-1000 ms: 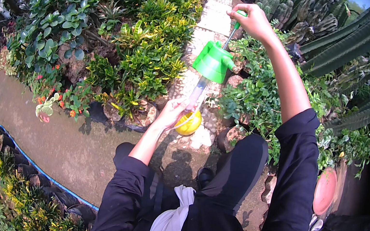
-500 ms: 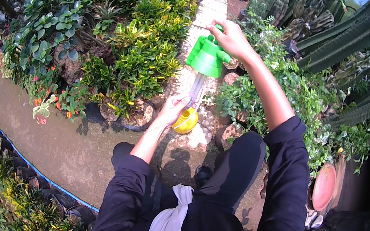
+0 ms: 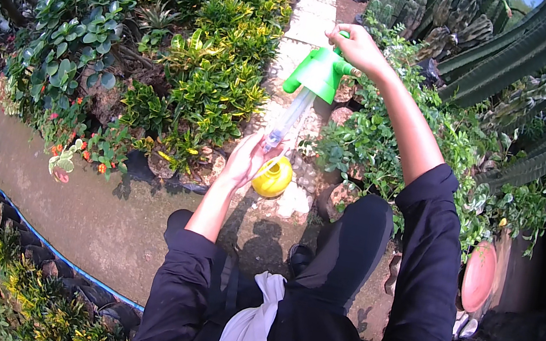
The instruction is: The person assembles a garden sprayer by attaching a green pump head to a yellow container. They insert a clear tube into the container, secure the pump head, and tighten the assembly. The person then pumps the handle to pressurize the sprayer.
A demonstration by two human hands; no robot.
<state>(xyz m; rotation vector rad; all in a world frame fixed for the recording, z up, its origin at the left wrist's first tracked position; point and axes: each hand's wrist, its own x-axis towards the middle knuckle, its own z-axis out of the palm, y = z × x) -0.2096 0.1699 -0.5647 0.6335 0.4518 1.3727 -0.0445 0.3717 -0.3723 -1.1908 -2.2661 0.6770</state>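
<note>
My right hand (image 3: 358,47) grips the knob at the top of a green pump sprayer head (image 3: 317,71). The head hangs tilted, its nozzle pointing right and its lever side to the left. A clear pump tube (image 3: 294,115) runs down and leftward from it. Closed around the tube's lower end are the fingers of my left hand (image 3: 249,159). A thin pale tube also hangs near those fingers. Just beneath and right of that hand is a round yellow sprayer bottle (image 3: 273,178) with its mouth uncovered; I cannot tell what it rests on.
A pale stone path (image 3: 310,21) leads away between leafy yellow-green shrubs (image 3: 221,68) and bushes with tall cacti (image 3: 508,58). Potted plants line both sides. A blue hose (image 3: 66,262) borders the concrete walkway (image 3: 82,189) at lower left. A terracotta dish (image 3: 479,277) leans at right.
My right hand has moved right and slightly up, tilting the sprayer head and tube. My left hand has shifted a little left with the tube's lower end. The yellow bottle has barely moved.
</note>
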